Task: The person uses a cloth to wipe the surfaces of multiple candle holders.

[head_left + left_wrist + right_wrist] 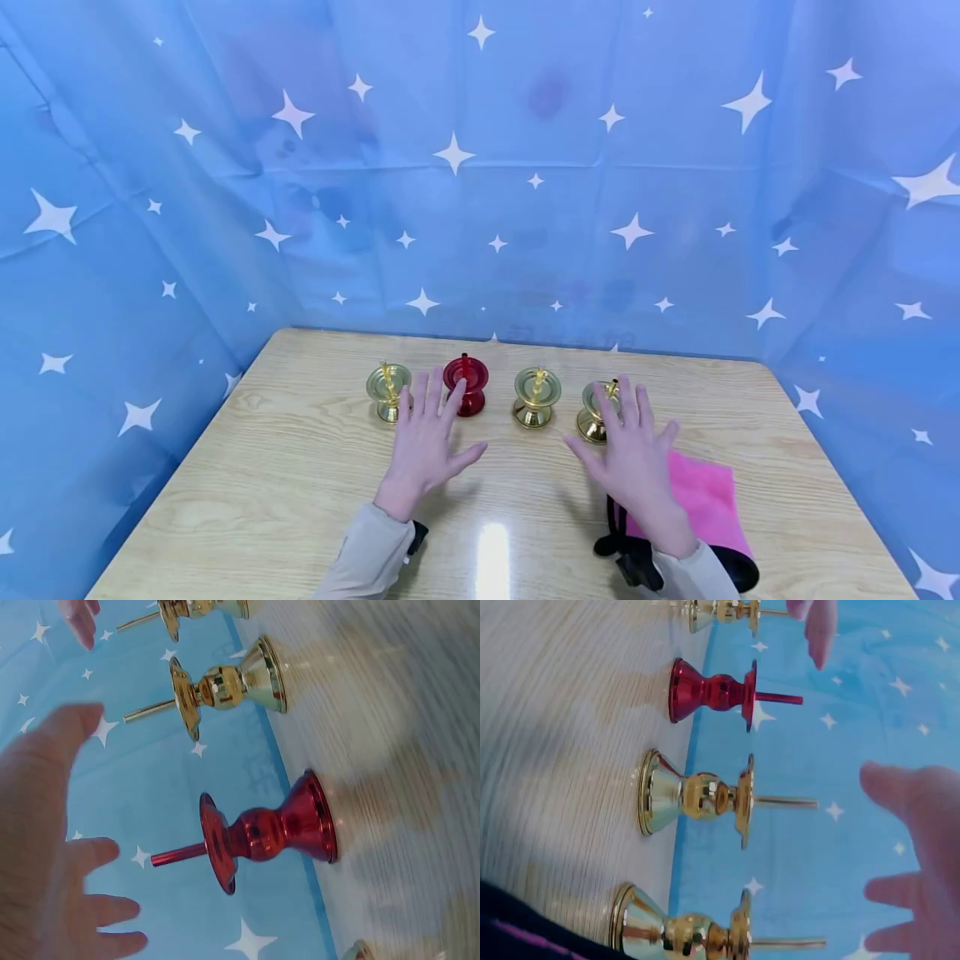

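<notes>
Head view: along the desk (pixel 247 483), left to right, stand leftmost gold stand (pixel 386 408), red stand (pixel 472 387), middle gold stand (pixel 533 412) and rightmost gold stand (pixel 591 427), all upright. My left hand (pixel 423 450) and right hand (pixel 633 458) are raised, fingers spread wide; pink cloth (pixel 705 500) lies beneath my right wrist. Left wrist view: left hand apart from the red stand. Right wrist view: right hand apart from the middle gold stand.
</notes>
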Demonstrator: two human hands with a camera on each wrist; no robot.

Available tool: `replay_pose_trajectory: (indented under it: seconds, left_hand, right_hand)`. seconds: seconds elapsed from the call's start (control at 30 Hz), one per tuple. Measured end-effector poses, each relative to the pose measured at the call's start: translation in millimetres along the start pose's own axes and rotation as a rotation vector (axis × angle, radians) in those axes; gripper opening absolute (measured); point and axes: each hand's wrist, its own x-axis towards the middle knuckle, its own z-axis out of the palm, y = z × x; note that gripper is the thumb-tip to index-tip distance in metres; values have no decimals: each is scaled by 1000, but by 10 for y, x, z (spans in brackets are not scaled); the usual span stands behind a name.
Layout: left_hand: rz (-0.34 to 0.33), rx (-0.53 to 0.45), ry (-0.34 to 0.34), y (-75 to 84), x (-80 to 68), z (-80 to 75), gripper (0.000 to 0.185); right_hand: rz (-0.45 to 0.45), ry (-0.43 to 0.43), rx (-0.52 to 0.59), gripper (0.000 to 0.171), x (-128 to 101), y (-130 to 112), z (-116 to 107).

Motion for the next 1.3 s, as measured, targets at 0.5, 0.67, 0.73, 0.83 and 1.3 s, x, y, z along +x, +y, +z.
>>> replay_pose_trajectory:
  seconds: [0.5,0.67,0.73,0.83,1.3]
  left_hand:
    - [188,-96,267,195,146,103,51]
    - [223,-188,324,272,181,172,46]
    - [233,-229,328,313,202,199,44]
    - [243,-290,326,383,229,236,42]
    - [285,-593,250,882,303,437,39]
  right_hand:
    - [-47,376,162,43,-78,324,-137]
    - [14,362,160,43,-147,416,-208]
    - [42,356,151,44,-180,463,-225]
    - [76,350,147,44,-226,537,-245]
    - [235,250,109,46,-450,881,-307]
